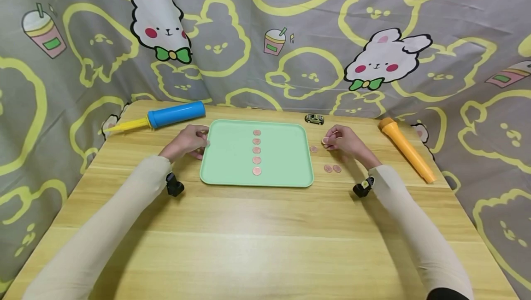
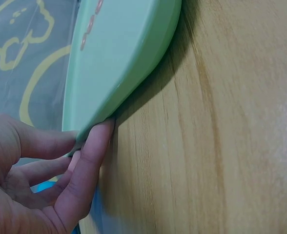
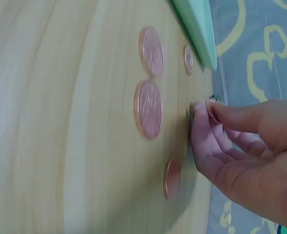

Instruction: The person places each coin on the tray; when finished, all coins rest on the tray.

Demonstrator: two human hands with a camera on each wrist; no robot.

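Observation:
A light green tray (image 1: 232,166) lies on the table with several copper-coloured coins (image 1: 256,150) in a column down its middle. My left hand (image 1: 188,141) pinches the tray's left edge; in the left wrist view the thumb is over the rim and fingers are against its outer side. To the right of the tray, my right hand (image 1: 343,141) pinches a coin (image 1: 325,141) between thumb and fingers, just above the table. Loose coins (image 3: 148,108) lie flat near that hand, two side by side, one close to the tray. Another coin (image 3: 172,179) lies below the hand, hidden in the head view.
At the back left is a blue pump (image 1: 176,114) with a yellow nozzle. A small toy car (image 1: 314,119) stands behind the tray's right corner. An orange microphone-shaped toy (image 1: 406,149) lies at the right. A patterned curtain (image 1: 232,69) hangs behind the wooden table (image 1: 257,235).

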